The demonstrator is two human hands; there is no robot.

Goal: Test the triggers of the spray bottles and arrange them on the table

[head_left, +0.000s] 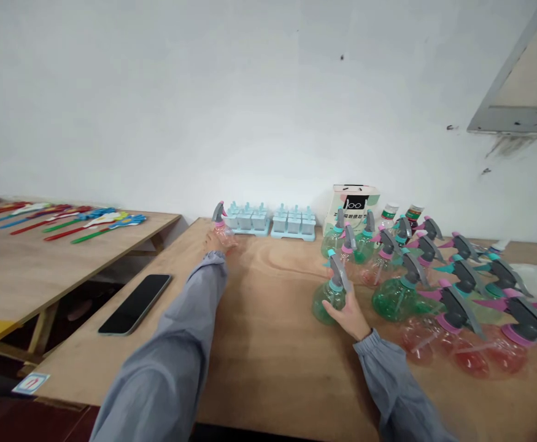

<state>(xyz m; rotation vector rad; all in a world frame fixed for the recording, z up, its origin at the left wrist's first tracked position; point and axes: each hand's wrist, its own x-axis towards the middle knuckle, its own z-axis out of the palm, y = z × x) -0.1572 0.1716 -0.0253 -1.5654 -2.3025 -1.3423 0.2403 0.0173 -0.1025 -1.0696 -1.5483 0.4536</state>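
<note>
At the far left of the wooden table, my left hand (pixel 213 243) is closed around a pink spray bottle (pixel 224 237) with a grey and pink trigger head. It stands upright beside a light blue ice pop mould (pixel 248 220). My right hand (pixel 350 318) grips the side of a green spray bottle (pixel 328 302), which has a grey and teal trigger head and looks upright on the table. To its right stand several more spray bottles, among them a green one (pixel 393 299) and a pink one (pixel 471 356).
A second ice pop mould (pixel 294 223) sits near the wall, left of a printed paper bag (pixel 351 205). Two capped bottles (pixel 389 212) stand behind the sprayers. A black phone (pixel 135 304) lies at left. Colourful hand-shaped clappers (pixel 107 223) lie on another table (pixel 56 264).
</note>
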